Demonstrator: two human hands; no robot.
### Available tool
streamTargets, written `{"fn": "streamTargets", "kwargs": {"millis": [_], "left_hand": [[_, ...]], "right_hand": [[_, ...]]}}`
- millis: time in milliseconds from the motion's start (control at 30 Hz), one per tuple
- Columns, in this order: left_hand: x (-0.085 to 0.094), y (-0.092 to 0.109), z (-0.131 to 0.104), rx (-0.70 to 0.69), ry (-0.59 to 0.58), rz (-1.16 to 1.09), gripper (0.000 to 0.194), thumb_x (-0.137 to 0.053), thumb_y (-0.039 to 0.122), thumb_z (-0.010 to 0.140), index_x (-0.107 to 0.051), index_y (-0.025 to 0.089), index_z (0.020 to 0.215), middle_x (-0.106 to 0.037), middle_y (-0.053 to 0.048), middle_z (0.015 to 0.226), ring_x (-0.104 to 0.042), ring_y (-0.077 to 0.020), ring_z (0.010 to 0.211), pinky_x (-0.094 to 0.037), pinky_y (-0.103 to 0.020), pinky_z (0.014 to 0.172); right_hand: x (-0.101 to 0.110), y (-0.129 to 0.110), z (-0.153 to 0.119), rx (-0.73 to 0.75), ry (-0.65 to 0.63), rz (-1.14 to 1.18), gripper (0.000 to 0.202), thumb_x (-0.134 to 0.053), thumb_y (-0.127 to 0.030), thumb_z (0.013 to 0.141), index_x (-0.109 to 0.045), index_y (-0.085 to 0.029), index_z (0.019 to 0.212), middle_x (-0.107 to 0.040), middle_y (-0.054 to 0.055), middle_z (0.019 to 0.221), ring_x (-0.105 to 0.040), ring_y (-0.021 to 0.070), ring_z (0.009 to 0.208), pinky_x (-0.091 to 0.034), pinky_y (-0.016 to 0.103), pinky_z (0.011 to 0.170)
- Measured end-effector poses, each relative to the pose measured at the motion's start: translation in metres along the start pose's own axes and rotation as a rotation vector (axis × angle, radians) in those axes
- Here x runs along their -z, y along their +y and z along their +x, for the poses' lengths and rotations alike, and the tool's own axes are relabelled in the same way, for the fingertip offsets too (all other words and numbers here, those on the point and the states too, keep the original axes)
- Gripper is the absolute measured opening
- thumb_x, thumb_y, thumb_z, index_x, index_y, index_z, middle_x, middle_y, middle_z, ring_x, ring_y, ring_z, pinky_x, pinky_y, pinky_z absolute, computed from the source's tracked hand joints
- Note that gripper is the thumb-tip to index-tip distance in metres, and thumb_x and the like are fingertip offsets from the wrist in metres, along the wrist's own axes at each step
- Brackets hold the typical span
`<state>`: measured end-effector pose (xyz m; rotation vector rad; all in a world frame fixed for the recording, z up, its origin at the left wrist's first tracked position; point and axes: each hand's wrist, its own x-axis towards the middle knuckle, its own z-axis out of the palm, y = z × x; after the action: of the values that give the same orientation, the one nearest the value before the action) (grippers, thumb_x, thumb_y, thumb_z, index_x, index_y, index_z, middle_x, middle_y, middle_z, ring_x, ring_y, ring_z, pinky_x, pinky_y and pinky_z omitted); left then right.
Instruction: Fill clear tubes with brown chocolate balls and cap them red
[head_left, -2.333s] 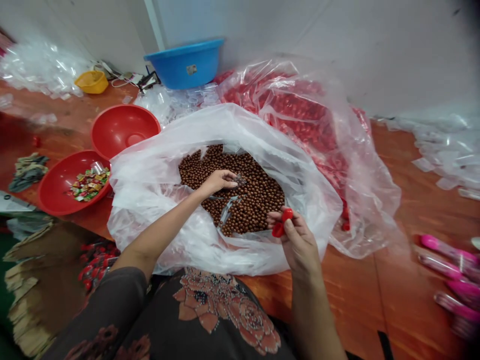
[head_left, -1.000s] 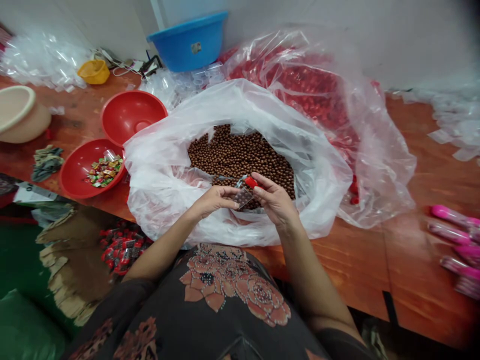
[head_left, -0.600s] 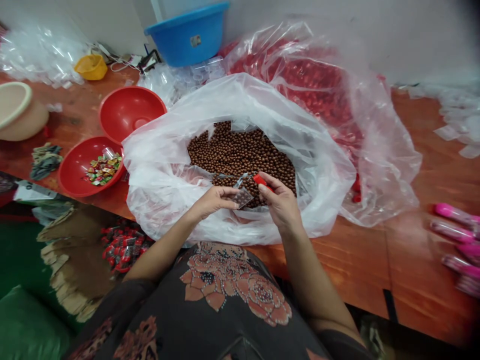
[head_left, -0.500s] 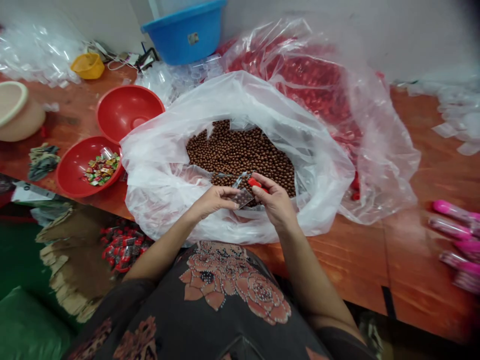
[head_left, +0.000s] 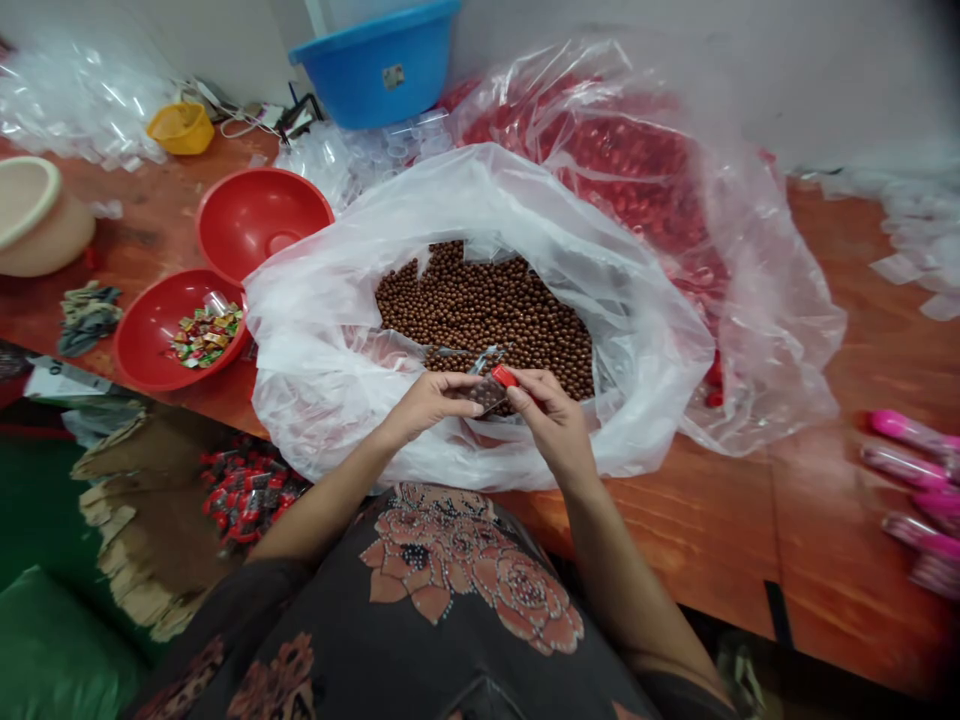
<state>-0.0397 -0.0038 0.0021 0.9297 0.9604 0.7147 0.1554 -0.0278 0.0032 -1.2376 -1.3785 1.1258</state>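
My left hand (head_left: 439, 402) is closed around a small clear plastic container (head_left: 489, 394) with brown balls inside. At the container's upper end sits a red cap (head_left: 504, 376), pinched between the thumb and fingers of my right hand (head_left: 551, 415). Both hands are over the near edge of a big white plastic bag (head_left: 315, 400). Inside the open bag lies a heap of round brown chocolate balls (head_left: 487, 310), just beyond my fingers.
Left of the bag stand two red bowls, an upper one (head_left: 251, 215) and a lower one (head_left: 135, 345) with wrapped candies. A clear bag of red pieces (head_left: 615, 160) lies behind, beside a blue tub (head_left: 375, 75). Pink-capped tubes (head_left: 907, 460) lie at right; filled red-capped containers (head_left: 251, 495) are below left.
My right hand has brought the red cap from just above the container onto its end. My left hand has stayed in nearly the same place with the container.
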Motion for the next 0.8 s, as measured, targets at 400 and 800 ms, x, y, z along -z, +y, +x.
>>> {"fn": "streamTargets", "kwargs": {"millis": [400, 800], "left_hand": [[0.0, 0.008, -0.007, 0.054, 0.028, 0.003, 0.049, -0.082, 0.018, 0.062, -0.072, 0.016, 0.11, -0.074, -0.008, 0.106, -0.068, -0.0154, 0.091, -0.05, -0.034, 0.095], [-0.003, 0.003, -0.006, 0.056, 0.047, -0.022, 0.049, -0.083, 0.017, 0.06, -0.073, 0.015, 0.108, -0.074, -0.008, 0.103, -0.067, -0.0146, 0.09, -0.049, -0.033, 0.094]], "right_hand": [[0.006, 0.012, -0.002, -0.13, 0.17, 0.13, 0.035, -0.064, -0.042, 0.086, -0.066, -0.033, 0.119, -0.065, 0.001, 0.121, -0.062, 0.0172, 0.101, -0.051, 0.038, 0.093], [0.001, 0.007, -0.001, -0.168, 0.053, 0.382, 0.034, -0.069, -0.044, 0.081, -0.065, -0.032, 0.113, -0.068, -0.001, 0.094, -0.052, 0.0108, 0.068, -0.046, 0.026, 0.062]]}}
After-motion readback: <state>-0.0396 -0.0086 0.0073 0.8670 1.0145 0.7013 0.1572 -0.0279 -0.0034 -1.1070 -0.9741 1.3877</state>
